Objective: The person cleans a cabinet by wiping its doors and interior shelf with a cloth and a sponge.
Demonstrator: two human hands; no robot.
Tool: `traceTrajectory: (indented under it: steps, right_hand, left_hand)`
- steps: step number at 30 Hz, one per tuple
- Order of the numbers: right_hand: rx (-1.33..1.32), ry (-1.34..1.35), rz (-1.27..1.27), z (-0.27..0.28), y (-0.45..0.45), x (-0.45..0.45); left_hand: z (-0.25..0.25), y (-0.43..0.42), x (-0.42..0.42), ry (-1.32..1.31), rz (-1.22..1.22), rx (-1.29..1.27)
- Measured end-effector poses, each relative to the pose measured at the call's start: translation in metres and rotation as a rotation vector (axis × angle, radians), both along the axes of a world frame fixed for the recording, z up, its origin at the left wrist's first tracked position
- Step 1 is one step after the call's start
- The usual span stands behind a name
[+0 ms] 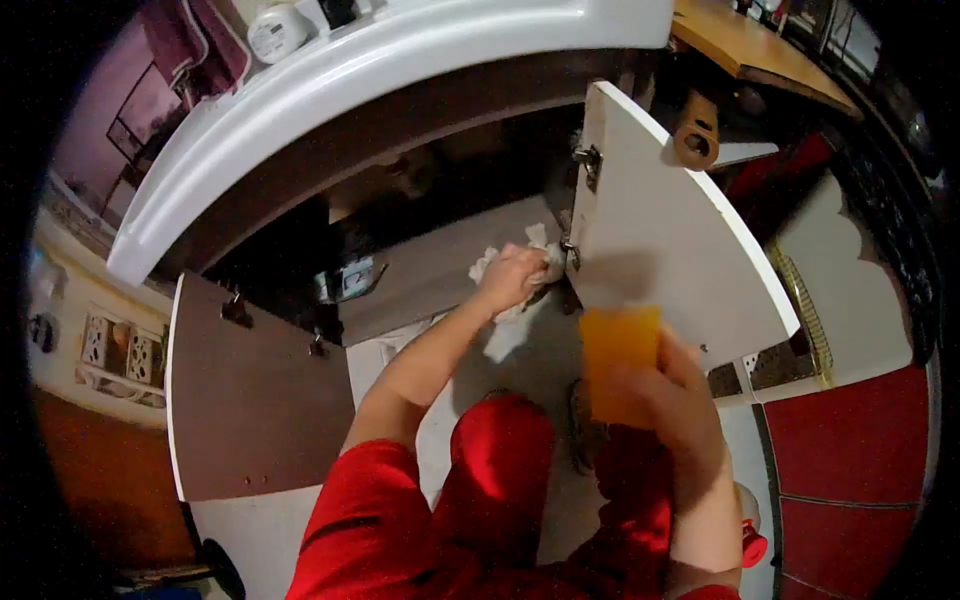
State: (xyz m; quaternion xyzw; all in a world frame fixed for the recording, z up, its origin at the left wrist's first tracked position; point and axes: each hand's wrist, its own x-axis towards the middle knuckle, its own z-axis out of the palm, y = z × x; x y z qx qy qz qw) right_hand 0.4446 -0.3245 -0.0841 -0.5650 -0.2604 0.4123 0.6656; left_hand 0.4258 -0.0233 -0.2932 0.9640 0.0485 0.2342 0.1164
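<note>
Under a white sink point(400, 65), a cabinet stands with both doors open. My left hand point(515, 275) is closed on a crumpled white cloth point(508, 338), pressed against the cabinet floor point(430, 262) near the right door's hinges. Part of the cloth hangs over the front edge. In my right hand point(680, 395), in front of the right door point(670, 220), is a flat orange-yellow object, blurred point(622, 345). A small pale blue and white packet point(355, 279) lies on the cabinet floor to the left of my left hand.
The left door point(250, 400) swings outward at the left. A brown handle point(697, 140) juts out above the right door, below a wooden countertop point(770, 50). Red cabinet fronts point(850, 440) stand at the right. My red-clothed knees are below.
</note>
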Motion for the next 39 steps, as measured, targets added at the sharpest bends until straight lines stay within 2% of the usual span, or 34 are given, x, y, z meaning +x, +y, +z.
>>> traceTrajectory:
  steps: [2,4,5,7,8,9,11,12,16,19,20,21,23,24,26,28,29,30,32,33,35,37,39]
  right_hand:
    - [0.019,0.018,-0.01,0.003,0.0,-0.005]
    - [-0.015,0.145,-0.022,0.014,0.001,-0.011]
    - [-0.003,0.153,-0.021,0.014,0.002,-0.012]
    - [0.02,0.081,0.015,0.009,0.006,-0.011]
    - [0.035,0.091,0.022,0.01,0.01,-0.013]
    - [-0.03,0.062,-0.003,0.012,0.014,-0.015]
    - [-0.093,0.029,-0.023,0.008,0.018,-0.016]
    - [-0.056,-0.006,-0.007,0.001,0.022,-0.015]
    - [-0.019,-0.067,0.012,-0.003,0.027,-0.022]
    - [-0.006,-0.106,0.012,-0.002,0.03,-0.022]
    - [-0.01,-0.102,0.001,-0.004,0.029,-0.021]
    - [-0.004,-0.095,-0.002,-0.006,0.029,-0.02]
    - [-0.007,-0.092,-0.007,-0.009,0.029,-0.017]
    - [-0.009,-0.084,-0.001,-0.011,0.03,-0.016]
    - [-0.016,-0.077,0.005,-0.008,0.03,-0.016]
    - [-0.068,-0.046,-0.015,0.002,0.032,-0.019]
    - [-0.07,-0.05,-0.024,0.002,0.032,-0.016]
    - [-0.07,-0.036,-0.021,0.001,0.032,-0.015]
    - [-0.073,-0.026,-0.018,0.001,0.03,-0.015]
    - [-0.072,-0.007,-0.005,0.005,0.03,-0.015]
    - [-0.079,0.009,0.004,0.009,0.025,-0.017]
    - [-0.019,0.093,-0.043,0.009,0.019,-0.021]
    - [-0.004,0.033,-0.037,0.006,0.012,-0.015]
  left_hand:
    - [-0.001,0.018,-0.032,-0.031,-0.044,-0.033]
    - [-0.013,0.057,-0.059,0.09,0.104,-0.574]
    - [-0.004,0.065,-0.075,0.097,0.107,-0.561]
    - [0.014,0.079,-0.108,-0.228,0.128,-1.793]
    - [0.019,0.081,-0.12,-0.25,0.029,-1.809]
    - [0.03,0.078,-0.127,-0.249,0.039,-1.795]
    - [0.064,0.057,-0.131,-0.432,-0.244,-2.263]
    - [0.082,0.048,-0.137,-0.475,-0.474,-2.461]
    - [0.074,0.066,-0.139,-0.343,-0.56,-2.274]
    - [0.078,0.076,-0.15,-0.467,-0.255,-2.21]
    - [0.076,0.093,-0.153,-0.529,-0.579,-2.478]
    - [0.078,0.099,-0.152,-0.462,-0.632,-2.066]
    - [0.076,0.104,-0.153,-0.613,-0.218,-1.81]
    - [0.074,0.117,-0.151,-0.611,-0.216,-1.818]
    - [0.072,0.145,-0.144,0.039,0.62,-1.264]
    - [0.055,0.121,-0.136,-0.13,0.859,-0.621]
    - [0.051,0.118,-0.128,-0.074,0.926,-0.378]
    - [0.048,0.116,-0.123,-0.073,0.924,-0.381]
    - [0.039,0.11,-0.111,0.076,0.761,-0.128]
    - [0.037,0.094,-0.107,0.055,0.647,-0.108]
    - [0.001,0.091,-0.101,0.053,0.536,0.101]
    - [-0.013,0.089,-0.101,0.008,0.495,0.005]
    - [-0.026,0.084,-0.08,-0.021,0.61,-0.075]
